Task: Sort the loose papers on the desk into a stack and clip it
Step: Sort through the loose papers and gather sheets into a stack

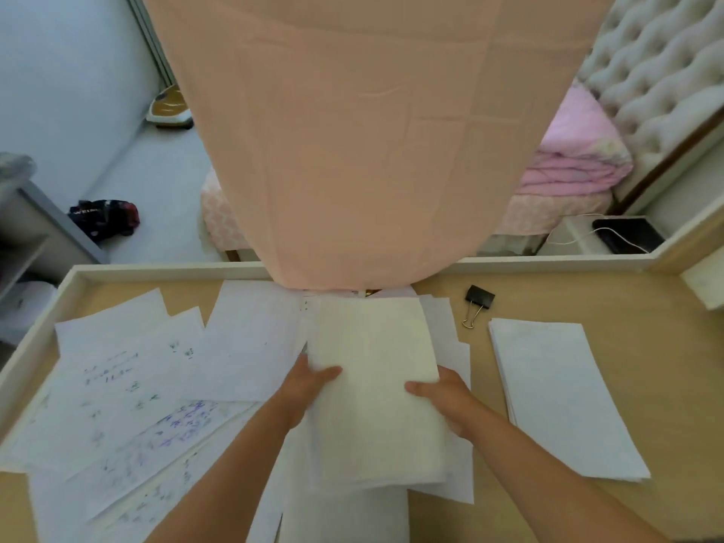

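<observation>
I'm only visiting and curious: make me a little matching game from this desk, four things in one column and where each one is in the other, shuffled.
1 binder clip
2 neat stack
3 cream bundle
4 scribbled sheets

A gripped by left hand and right hand
B spread over the left of the desk
C squared up at the right
D on bare wood near the back rim

Pairs: 1-D, 2-C, 3-A, 4-B

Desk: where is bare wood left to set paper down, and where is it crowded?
Bare desk lies right of the neat stack, and behind it around the binder clip. A narrow strip runs between that stack and the bundle held by the left hand and right hand. The left half is crowded with overlapping loose sheets.
</observation>
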{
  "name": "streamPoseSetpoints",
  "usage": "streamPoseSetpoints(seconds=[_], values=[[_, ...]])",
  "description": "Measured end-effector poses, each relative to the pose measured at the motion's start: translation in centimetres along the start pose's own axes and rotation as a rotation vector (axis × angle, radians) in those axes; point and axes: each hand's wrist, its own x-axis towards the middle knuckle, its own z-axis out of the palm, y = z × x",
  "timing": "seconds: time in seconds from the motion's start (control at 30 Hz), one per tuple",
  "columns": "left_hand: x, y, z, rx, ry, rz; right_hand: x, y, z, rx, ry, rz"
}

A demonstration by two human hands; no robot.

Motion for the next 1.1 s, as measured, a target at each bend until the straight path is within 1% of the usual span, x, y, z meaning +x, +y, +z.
streamPoseSetpoints(seconds=[0.03, 0.1, 0.2, 0.23, 0.27, 0.3, 0.33, 0.4, 0.5, 0.53, 0.57, 0.67, 0.73, 0.77, 0.83, 0.87, 0.9, 0.93, 1.03, 1.1], values=[[0.5, -0.7, 1.6, 0.088, 0.044, -0.015, 0.2, 0.6, -1.4, -0.038, 0.092, 0.005], [1.4, -2.1, 4.3, 0.373, 0.102, -0.05, 0.7, 2.2, -4.1, -0.13, 0.253, 0.02], [2.2, -4.1, 7.4, 0.797, 0.141, -0.068, 1.4, 4.6, -6.6, -0.295, 0.384, 0.066], [2.0, -4.4, 8.4, 0.877, 0.159, -0.067, 1.6, 5.0, -6.9, -0.414, 0.428, 0.089], [2.0, -4.8, 9.2, 0.904, 0.175, -0.07, 1.9, 5.5, -7.0, -0.537, 0.474, 0.111], [2.0, -5.1, 10.0, 0.873, 0.19, -0.073, 2.2, 5.6, -6.9, -0.627, 0.518, 0.135], [2.0, -5.3, 10.8, 0.797, 0.21, -0.083, 2.4, 5.7, -6.7, -0.623, 0.554, 0.152], [2.2, -5.5, 11.6, 0.606, 0.237, -0.132, 2.8, 5.4, -5.9, -0.452, 0.576, 0.194], [2.2, -5.0, 11.9, 0.343, 0.224, -0.234, 3.5, 5.4, -5.3, -0.176, 0.502, 0.244], [2.0, -4.8, 11.9, 0.295, 0.203, -0.247, 3.6, 5.4, -5.3, -0.125, 0.465, 0.249], [1.9, -4.6, 11.9, 0.296, 0.172, -0.245, 3.7, 5.4, -5.3, -0.104, 0.427, 0.26], [1.4, -4.4, 11.7, 0.416, 0.083, -0.185, 3.5, 5.5, -6.0, -0.231, 0.339, 0.242], [1.1, -4.3, 10.8, 0.531, 0.074, -0.131, 3.5, 5.6, -6.5, -0.281, 0.319, 0.195], [1.1, -4.4, 10.1, 0.64, 0.128, -0.098, 3.5, 5.7, -6.9, -0.291, 0.313, 0.175], [1.0, -5.1, 7.8, 0.851, 0.338, -0.064, 3.5, 5.4, -7.2, -0.324, 0.262, 0.113], [0.7, -5.4, 6.5, 0.897, 0.446, -0.087, 3.3, 5.1, -7.2, -0.323, 0.226, 0.083], [0.4, -5.7, 5.2, 0.887, 0.525, -0.137, 3.2, 4.8, -7.0, -0.316, 0.193, 0.061], [0.0, -5.7, 4.1, 0.843, 0.566, -0.196, 3.1, 4.6, -6.7, -0.311, 0.168, 0.045], [-0.6, -6.2, 2.0, 0.747, 0.537, -0.264, 2.9, 4.4, -5.1, -0.322, 0.099, 0.036], [-0.6, -6.6, 1.2, 0.574, 0.528, -0.276, 3.0, 4.6, -3.3, -0.329, 0.081, 0.062]])
